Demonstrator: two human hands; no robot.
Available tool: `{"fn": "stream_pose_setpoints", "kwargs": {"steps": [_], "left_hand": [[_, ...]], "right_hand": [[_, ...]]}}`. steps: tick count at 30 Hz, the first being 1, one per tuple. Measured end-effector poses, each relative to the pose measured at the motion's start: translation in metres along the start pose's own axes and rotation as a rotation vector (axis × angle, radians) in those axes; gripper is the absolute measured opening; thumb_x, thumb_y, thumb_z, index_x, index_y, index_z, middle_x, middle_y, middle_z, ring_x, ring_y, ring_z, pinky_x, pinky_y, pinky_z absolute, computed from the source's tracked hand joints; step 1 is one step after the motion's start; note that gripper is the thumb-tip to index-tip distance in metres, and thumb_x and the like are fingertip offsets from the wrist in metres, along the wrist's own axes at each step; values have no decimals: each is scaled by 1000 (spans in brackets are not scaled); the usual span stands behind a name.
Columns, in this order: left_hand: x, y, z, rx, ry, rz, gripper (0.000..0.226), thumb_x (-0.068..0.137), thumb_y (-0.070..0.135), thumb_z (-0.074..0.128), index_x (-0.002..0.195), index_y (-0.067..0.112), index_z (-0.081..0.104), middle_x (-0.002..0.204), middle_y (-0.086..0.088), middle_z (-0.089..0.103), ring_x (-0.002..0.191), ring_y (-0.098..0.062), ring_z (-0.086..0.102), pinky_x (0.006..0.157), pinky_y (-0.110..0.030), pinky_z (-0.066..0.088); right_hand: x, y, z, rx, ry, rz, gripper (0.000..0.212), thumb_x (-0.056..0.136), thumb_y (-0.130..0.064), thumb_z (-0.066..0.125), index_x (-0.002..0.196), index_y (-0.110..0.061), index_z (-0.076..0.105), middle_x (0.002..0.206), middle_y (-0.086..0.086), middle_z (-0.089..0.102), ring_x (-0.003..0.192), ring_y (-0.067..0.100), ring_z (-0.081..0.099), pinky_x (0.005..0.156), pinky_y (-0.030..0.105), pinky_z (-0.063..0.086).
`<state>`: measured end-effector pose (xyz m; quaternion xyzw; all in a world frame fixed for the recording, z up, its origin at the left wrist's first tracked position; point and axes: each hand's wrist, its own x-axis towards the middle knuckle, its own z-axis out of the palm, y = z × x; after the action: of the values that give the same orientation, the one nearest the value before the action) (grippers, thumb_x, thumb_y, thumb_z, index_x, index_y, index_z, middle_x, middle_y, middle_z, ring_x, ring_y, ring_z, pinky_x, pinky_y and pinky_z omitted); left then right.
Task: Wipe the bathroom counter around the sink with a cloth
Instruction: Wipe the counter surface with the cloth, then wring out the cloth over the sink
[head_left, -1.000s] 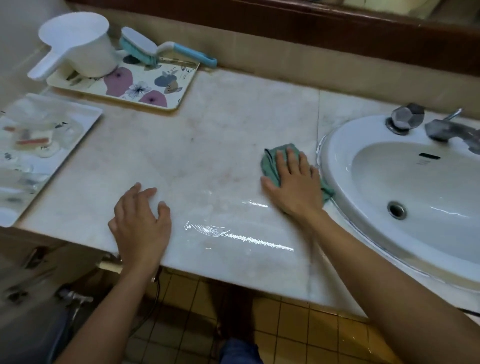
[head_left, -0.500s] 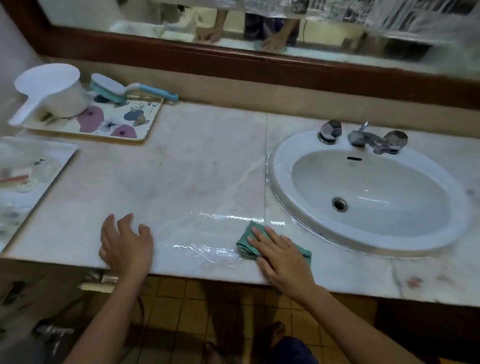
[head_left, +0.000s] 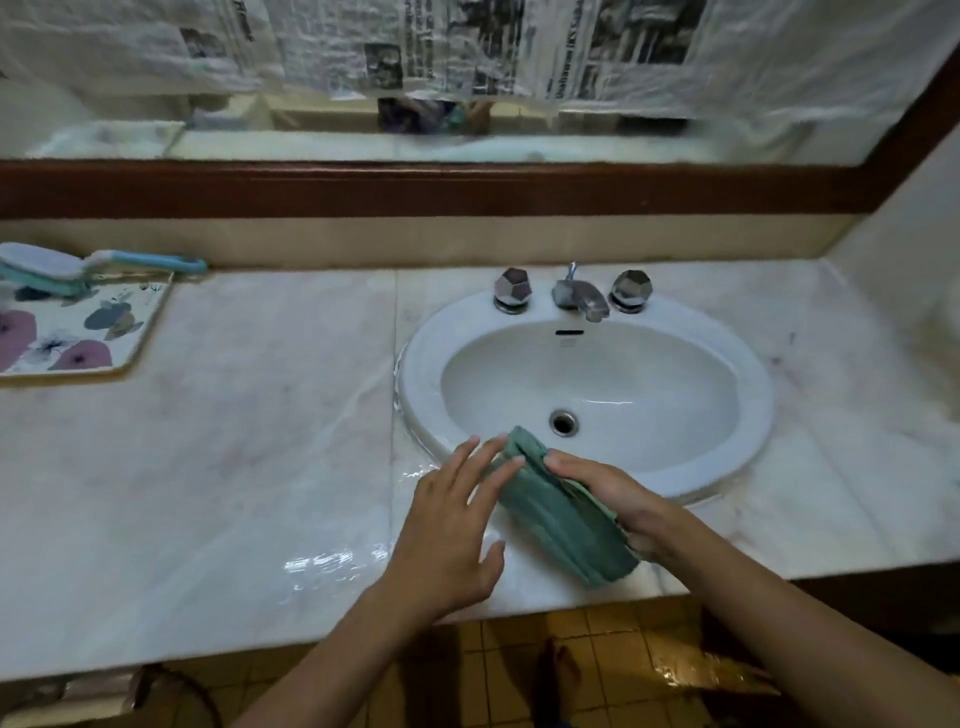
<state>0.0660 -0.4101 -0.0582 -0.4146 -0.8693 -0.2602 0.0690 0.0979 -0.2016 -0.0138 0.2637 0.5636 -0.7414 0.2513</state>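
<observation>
A green cloth (head_left: 558, 514), folded into a long bundle, is lifted over the front rim of the white oval sink (head_left: 727, 467). My right hand (head_left: 618, 499) grips it from the right side. My left hand (head_left: 457, 525) has its fingers spread, with the fingertips touching the cloth's left edge. The pale marble counter (head_left: 234, 467) runs around the sink and shines wet in a streak near its front edge, left of my hands.
Two chrome knobs and a tap (head_left: 579, 296) stand behind the basin. At the far left a floral tray (head_left: 78, 338) carries a blue-and-white scrub brush (head_left: 67, 270). A mirror with a dark wooden frame (head_left: 467, 187) runs along the back. Tiled floor lies below the counter edge.
The view swung right over the sink. My right hand lifted the cloth off the counter in front of the sink. My left hand left the counter edge and came over to the cloth.
</observation>
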Motion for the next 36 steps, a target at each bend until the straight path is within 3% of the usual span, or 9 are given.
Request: {"fn": "stream_pose_setpoints", "kwargs": {"steps": [4, 8, 10, 13, 20, 23, 27, 30, 36], "left_hand": [[64, 13, 17, 202, -116, 279, 101, 66, 42, 66, 153, 24, 17, 163, -4, 16, 149, -27, 17, 107, -43, 26], [119, 23, 42, 227, -56, 333, 100, 64, 42, 72, 149, 18, 24, 144, -8, 46, 128, -28, 49, 96, -46, 44], [142, 35, 54, 158, 51, 282, 87, 69, 40, 75, 142, 13, 35, 120, -9, 59, 98, -26, 61, 70, -39, 53], [176, 44, 59, 236, 80, 316, 62, 76, 43, 69, 127, 14, 50, 91, -3, 63, 67, -22, 62, 39, -29, 42], [249, 35, 34, 442, -146, 616, 10, 72, 18, 59, 74, 8, 59, 60, -5, 55, 40, -28, 55, 32, -26, 34], [272, 41, 25, 518, -270, 506, 27, 62, 26, 77, 69, 10, 57, 56, -4, 56, 41, -30, 55, 39, -23, 25], [291, 61, 36, 511, -484, 32, 15, 83, 28, 56, 79, 14, 58, 73, -4, 49, 68, -31, 53, 59, -30, 33], [298, 57, 52, 184, -619, -251, 22, 78, 18, 57, 59, 14, 48, 61, -1, 45, 60, -23, 47, 54, -27, 35], [282, 42, 65, -698, -713, -800, 37, 75, 0, 62, 50, 15, 38, 49, -4, 28, 41, -16, 21, 45, -18, 18]], "right_hand": [[-7, -33, -38, 116, -173, 187, 37, 78, -27, 63, 105, -4, 69, 102, 24, 66, 94, 38, 60, 81, 47, 50], [-4, -64, -77, 153, -235, 66, 21, 77, -1, 47, 91, -3, 62, 82, 13, 62, 79, 27, 54, 62, 33, 48], [1, -75, -92, 160, -332, 80, 31, 68, 2, 49, 96, -5, 60, 88, 14, 57, 77, 25, 53, 55, 29, 46], [8, -84, -112, 7, -364, 55, 18, 70, 3, 58, 87, -3, 59, 79, 14, 52, 66, 22, 53, 46, 25, 46], [9, -119, -153, -440, -387, 178, 22, 82, -6, 67, 69, -9, 50, 49, 9, 47, 38, 17, 43, 42, 22, 38], [14, -137, -155, -671, -282, 85, 29, 78, -5, 70, 60, -11, 48, 44, 5, 44, 34, 15, 36, 40, 18, 30], [47, -143, -157, -1283, 223, -371, 21, 71, -11, 62, 59, -17, 46, 53, 0, 50, 50, 24, 54, 44, 23, 36], [70, -139, -166, -1516, 324, -613, 21, 70, -14, 60, 58, -20, 44, 57, -5, 45, 63, 29, 52, 47, 25, 29], [105, -126, -167, -1562, 352, -982, 33, 40, -18, 79, 60, -13, 54, 44, 7, 53, 32, 31, 46, 44, 22, 24]]}}
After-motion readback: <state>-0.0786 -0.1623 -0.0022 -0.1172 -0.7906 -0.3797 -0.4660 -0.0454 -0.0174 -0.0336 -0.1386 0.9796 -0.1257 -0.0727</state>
